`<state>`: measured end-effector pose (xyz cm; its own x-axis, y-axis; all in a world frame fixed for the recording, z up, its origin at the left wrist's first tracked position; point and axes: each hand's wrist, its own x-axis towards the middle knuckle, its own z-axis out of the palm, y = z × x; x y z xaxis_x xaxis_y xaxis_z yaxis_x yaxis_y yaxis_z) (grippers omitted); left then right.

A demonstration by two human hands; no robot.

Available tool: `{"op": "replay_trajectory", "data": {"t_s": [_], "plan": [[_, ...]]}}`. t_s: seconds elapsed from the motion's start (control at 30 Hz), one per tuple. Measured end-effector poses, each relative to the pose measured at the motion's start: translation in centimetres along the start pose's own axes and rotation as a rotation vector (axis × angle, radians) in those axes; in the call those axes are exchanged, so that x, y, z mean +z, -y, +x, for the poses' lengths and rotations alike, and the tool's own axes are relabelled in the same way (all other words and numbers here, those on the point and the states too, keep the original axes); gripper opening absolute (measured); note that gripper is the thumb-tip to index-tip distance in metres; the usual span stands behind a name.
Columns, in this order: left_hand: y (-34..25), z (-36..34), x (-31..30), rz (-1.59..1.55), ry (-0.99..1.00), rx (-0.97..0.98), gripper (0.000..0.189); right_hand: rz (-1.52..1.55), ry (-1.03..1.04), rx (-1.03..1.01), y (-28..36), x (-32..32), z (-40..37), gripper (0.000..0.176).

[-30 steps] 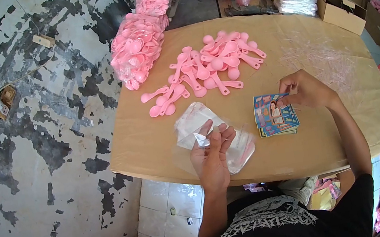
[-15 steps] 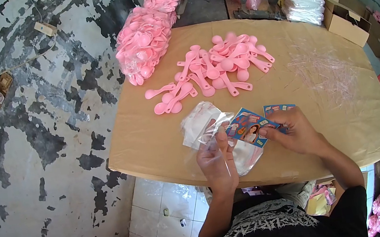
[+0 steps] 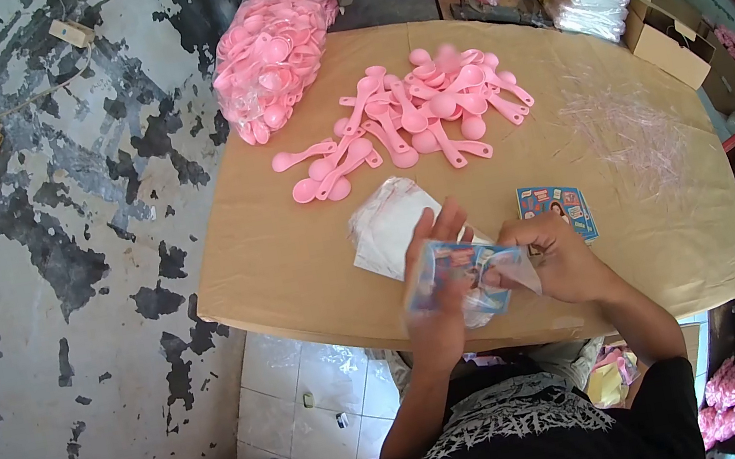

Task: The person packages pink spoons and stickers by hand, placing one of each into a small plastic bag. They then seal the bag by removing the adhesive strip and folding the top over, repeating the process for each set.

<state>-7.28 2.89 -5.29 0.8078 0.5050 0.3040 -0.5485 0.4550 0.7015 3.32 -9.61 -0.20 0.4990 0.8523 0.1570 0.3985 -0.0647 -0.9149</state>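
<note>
As it seems flimsy, a clear bag (image 3: 519, 272) lies loosely gripped by the left hand (image 3: 435, 318), lower centre. Right hand (image 3: 562, 259): grip unclear.

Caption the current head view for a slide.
Left hand and right hand handle a blue card and clear bag over a brown tabletop, pink spoons heaped beyond.

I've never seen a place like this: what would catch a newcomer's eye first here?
Probably the pink spoons heaped on the far half of the table, and the bulging bag of more at its far left corner. Next, a blue printed card with clear plastic at the left hand and right hand, near the front edge. Then the patchy wall on the left.
</note>
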Motion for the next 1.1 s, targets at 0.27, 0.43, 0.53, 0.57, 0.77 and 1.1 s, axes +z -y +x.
{"op": "replay_trajectory", "data": {"t_s": [0.27,0.43,0.53,0.57,0.77,1.1], "plan": [[-2.2,-0.6,-2.1,0.034,0.153,0.074,0.057,0.136,0.151,0.136,2.5,2.1,2.3,0.014],[-1.2,0.2,-5.3,-0.242,0.251,0.371,0.042,-0.099,0.553,-0.274,2.9,1.2,7.2,0.015],[-2.7,1.0,-7.0,-0.486,0.025,0.485,0.036,-0.259,0.397,-0.272,2.3,1.5,13.3,0.018],[-2.9,1.2,-7.6,-0.565,-0.05,0.517,0.037,-0.503,0.275,-0.429,0.6,2.2,15.8,0.018],[-3.1,0.7,-7.6,-0.32,-0.028,0.47,0.039,-1.067,0.249,-0.69,-4.7,6.0,21.4,0.023],[-3.4,1.3,-8.0,-0.308,-0.019,0.492,0.036,-0.329,-0.126,-0.279,2.0,-0.9,11.5,0.025]]}}
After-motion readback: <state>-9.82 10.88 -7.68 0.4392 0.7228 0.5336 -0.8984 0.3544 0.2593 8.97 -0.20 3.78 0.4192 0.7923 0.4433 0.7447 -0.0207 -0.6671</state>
